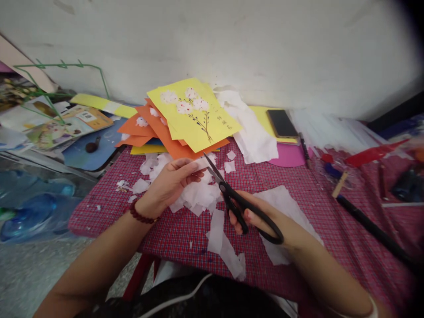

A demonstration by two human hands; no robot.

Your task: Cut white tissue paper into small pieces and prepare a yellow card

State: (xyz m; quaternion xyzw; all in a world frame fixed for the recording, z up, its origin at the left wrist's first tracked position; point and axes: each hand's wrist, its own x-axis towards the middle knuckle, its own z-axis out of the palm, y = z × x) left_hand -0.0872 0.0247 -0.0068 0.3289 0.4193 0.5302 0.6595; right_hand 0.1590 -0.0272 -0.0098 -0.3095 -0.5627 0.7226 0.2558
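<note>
In my left hand, thumb and fingers pinch a small strip of white tissue paper. My right hand is wrapped round the black handles of a pair of scissors. The blades are parted and point up and left, with their tips beside the strip's right end; whether they touch it I cannot tell. Beneath my hands lies a loose heap of cut white paper pieces. Longer white strips lie toward the table's front edge. A larger white sheet is partly hidden under my right wrist.
Behind my hands, a yellow card with white paper flowers rests on orange cards. A phone lies back right, near a white paper roll. Booklets and a green wire rack are at left; a wooden clothespin is right.
</note>
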